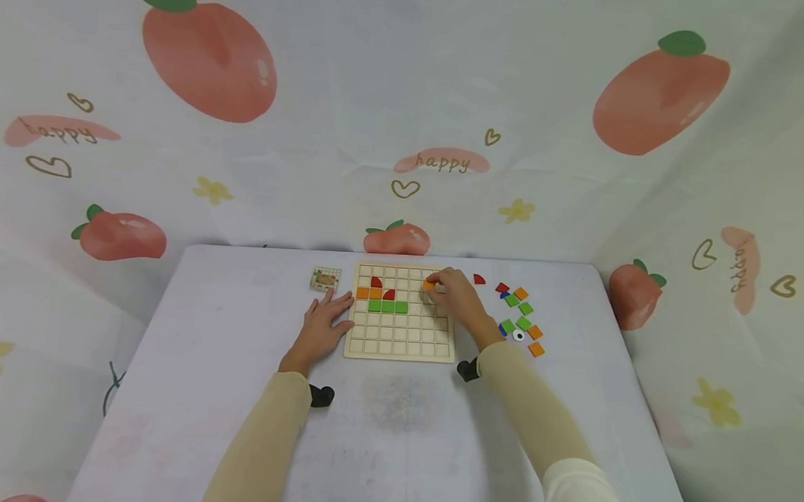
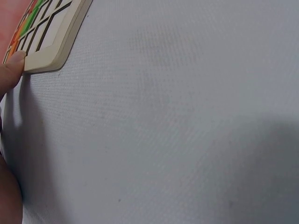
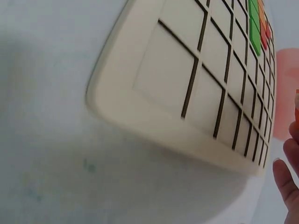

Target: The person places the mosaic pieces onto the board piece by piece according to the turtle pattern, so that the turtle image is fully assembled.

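Note:
A pale wooden grid board lies on the table, its cells outlined by raised lines. Several coloured tiles sit in its upper left: orange squares, red quarter-circles and a row of green squares. My right hand pinches an orange square tile above the board's upper right cells; in the right wrist view only a sliver of that tile shows. Spread out at the board's left edge, my left hand touches the rim with its thumb.
Loose tiles lie right of the board: a red quarter-circle, green squares, orange squares, some blue pieces and a white disc with a dark centre. A small picture card lies beyond the left hand. A fruit-printed cloth hangs behind.

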A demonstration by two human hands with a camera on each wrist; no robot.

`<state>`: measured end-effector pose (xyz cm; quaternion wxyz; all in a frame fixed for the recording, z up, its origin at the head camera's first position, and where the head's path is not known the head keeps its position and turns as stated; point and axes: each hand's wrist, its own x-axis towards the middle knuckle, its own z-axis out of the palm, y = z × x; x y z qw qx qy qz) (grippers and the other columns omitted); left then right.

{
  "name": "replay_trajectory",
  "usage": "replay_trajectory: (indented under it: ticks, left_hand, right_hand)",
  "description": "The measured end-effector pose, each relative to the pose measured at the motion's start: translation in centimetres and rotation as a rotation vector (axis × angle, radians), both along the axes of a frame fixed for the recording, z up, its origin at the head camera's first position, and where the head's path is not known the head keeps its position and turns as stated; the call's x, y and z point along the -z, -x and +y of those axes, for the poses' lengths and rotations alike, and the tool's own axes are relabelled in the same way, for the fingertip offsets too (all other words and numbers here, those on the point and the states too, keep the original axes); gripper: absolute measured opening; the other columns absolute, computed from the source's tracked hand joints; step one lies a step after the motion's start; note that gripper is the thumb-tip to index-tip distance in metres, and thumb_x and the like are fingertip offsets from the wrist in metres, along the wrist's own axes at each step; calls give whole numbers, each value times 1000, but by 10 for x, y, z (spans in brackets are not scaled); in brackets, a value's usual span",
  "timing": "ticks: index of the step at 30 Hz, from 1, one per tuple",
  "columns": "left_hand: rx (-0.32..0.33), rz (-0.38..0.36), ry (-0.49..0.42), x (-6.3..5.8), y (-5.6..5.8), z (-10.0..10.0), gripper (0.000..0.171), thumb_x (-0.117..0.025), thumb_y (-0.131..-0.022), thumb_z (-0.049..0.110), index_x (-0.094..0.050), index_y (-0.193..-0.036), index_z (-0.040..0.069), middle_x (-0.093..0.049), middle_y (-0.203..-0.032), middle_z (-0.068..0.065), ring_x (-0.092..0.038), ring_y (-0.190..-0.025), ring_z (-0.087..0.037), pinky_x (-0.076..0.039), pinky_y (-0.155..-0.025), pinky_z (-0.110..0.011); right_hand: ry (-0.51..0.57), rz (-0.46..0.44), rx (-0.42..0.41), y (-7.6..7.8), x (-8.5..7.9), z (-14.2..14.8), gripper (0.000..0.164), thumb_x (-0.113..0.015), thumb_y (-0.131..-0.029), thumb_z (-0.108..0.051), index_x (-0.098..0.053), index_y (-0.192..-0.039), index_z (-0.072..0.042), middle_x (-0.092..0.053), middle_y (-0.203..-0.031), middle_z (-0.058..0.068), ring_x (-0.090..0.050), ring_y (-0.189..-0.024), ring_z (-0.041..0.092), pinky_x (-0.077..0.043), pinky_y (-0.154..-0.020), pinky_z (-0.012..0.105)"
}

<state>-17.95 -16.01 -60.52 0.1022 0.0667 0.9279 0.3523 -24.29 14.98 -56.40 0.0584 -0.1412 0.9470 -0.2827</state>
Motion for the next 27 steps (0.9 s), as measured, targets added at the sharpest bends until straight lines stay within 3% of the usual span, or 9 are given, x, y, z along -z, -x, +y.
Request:
replay_trajectory:
  ticks: [14, 27]
  left_hand:
    - [0, -1, -4, -1, -1, 0, 61, -64, -100, 29, -43, -156, 16, -38, -166, 3, -9, -162, -28, 0, -131, -55]
    - [1, 16, -23, -3, -2, 0, 60, -65, -100, 28, -45, -155, 15, -39, -165, 2, -11, -162, -30, -1, -131, -56]
  right_hand:
    - [5, -30, -54, 0, 13, -38, 34, -71, -97, -32, -71, -124, -11, -65, -118, 5, -56, -115, 22, -51, -105, 38]
    - [-33, 11, -63, 2, 24, -47, 30, -70, -97, -32, -73, -120, -13, -64, -122, 4, -52, -110, 24, -51, -99, 36]
